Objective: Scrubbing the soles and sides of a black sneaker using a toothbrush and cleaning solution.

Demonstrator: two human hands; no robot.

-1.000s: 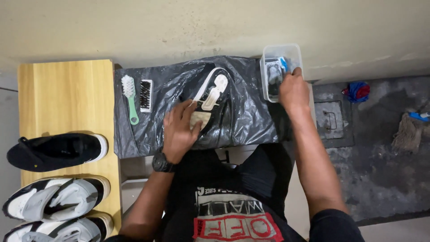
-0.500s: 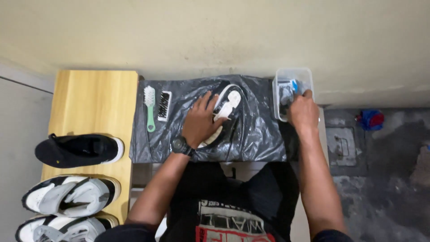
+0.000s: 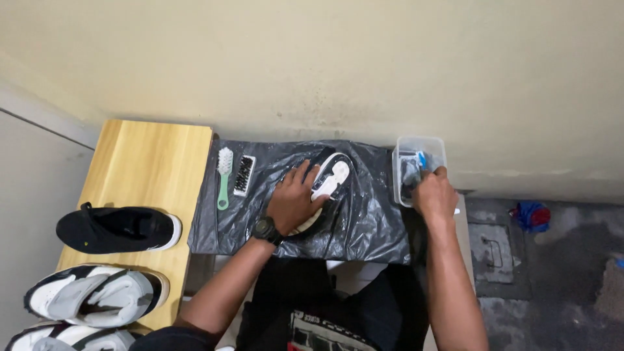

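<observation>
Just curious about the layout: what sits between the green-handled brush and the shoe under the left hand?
In the head view, a small dark-bristled brush lies on the black plastic sheet between the green-handled brush and the shoe under the left hand.

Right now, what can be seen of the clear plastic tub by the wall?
The clear plastic tub is a small rectangular container with see-through walls and no lid on it. It stands upright against the wall, just past the right edge of the black plastic sheet. Inside lie dark items and something blue, too small to identify. The right hand reaches into it at its near end, fingers over the rim.
</observation>
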